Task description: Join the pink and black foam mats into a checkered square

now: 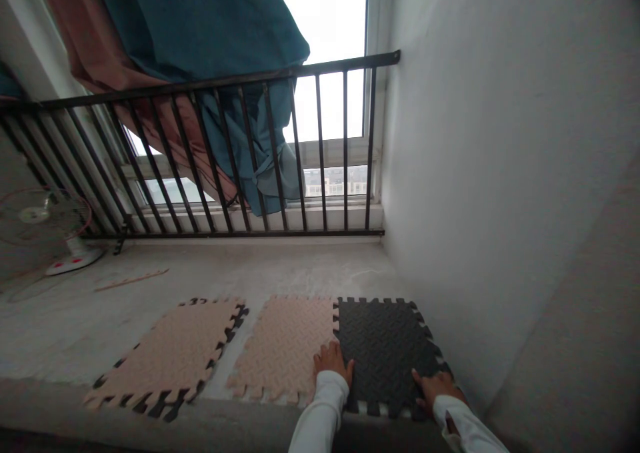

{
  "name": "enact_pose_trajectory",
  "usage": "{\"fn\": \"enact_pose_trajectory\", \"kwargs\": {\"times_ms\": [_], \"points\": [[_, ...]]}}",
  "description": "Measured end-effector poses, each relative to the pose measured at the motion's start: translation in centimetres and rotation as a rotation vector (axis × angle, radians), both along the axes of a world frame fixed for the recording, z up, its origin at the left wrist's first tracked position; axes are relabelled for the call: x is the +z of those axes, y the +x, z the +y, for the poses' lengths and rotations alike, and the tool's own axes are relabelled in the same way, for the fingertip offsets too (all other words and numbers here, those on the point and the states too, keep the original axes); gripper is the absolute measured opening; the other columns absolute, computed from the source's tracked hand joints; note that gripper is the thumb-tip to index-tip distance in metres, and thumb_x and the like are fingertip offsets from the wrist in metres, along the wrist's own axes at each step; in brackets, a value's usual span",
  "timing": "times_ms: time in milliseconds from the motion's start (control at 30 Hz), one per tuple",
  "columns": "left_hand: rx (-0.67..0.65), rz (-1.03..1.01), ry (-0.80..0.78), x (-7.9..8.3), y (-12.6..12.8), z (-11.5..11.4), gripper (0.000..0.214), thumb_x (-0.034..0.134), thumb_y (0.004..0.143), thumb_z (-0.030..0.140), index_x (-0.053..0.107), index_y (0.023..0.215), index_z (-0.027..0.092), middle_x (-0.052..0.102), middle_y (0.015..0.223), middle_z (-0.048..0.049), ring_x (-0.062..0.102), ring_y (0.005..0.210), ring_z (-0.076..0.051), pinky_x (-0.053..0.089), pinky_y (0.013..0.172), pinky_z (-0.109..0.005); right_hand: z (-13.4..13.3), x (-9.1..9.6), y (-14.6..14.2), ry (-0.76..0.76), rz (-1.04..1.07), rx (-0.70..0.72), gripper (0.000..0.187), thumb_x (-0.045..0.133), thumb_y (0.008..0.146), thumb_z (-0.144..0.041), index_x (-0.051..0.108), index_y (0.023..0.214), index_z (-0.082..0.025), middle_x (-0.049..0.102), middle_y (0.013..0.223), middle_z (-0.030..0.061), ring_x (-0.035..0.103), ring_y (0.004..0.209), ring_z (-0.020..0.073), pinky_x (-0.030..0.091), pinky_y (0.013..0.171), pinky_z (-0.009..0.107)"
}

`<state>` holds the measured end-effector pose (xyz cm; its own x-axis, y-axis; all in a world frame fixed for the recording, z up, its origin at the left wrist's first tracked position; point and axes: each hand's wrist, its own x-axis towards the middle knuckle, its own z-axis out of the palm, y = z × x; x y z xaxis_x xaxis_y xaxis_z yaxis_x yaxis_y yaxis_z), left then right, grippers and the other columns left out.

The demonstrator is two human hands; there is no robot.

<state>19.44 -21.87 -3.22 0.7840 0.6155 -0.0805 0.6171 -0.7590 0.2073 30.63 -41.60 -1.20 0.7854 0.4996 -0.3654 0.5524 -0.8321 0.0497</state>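
A black foam floor tile [383, 346] with jigsaw edges lies on the ledge, its left edge against a beige foam tile [285, 340]. My left hand [333, 361] rests over the front part of the seam between the two, fingers spread on the beige side and thumb toward the black one. On the front right corner of the black tile lies my right hand [440, 390], forefinger and thumb apart; its other fingers are partly hidden. Farther left, separated by a gap, is a stack of foam tiles [167, 350], beige on top, with black teeth sticking out beneath.
A dark metal railing [345, 153] runs along the window behind the ledge [280, 263]. Blue and pink curtains [210, 26] hang there. At the left stands a fan [75, 256], near a thin wooden strip [133, 280]. A white wall [480, 140] bounds the right side.
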Motion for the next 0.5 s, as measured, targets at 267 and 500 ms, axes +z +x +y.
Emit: {"fn": "enact_pose_trajectory", "kwargs": {"times_ms": [267, 500], "points": [[-0.066, 0.018, -0.013, 0.5, 2.2, 1.5, 0.044, 0.033, 0.078, 0.038, 0.05, 0.114, 0.019, 0.032, 0.138, -0.0041, 0.027, 0.123, -0.027, 0.028, 0.095, -0.049, 0.0, -1.7, 0.5, 0.013, -0.023, -0.031, 0.057, 0.057, 0.063, -0.026, 0.047, 0.118, -0.033, 0.063, 0.104, 0.0075, 0.044, 0.112, 0.0296, 0.044, 0.08, 0.045], [-0.176, 0.104, 0.008, 1.0, 4.5, 2.8, 0.049, 0.032, 0.078, 0.034, 0.048, 0.116, 0.008, 0.045, 0.127, -0.0128, 0.037, 0.118, -0.02, 0.017, 0.105, -0.036, -0.3, -3.5, 0.4, 0.046, -0.087, -0.045, 0.056, 0.055, 0.064, -0.028, 0.046, 0.119, -0.034, 0.062, 0.102, 0.0082, 0.04, 0.115, 0.0303, 0.043, 0.08, 0.043]]}}
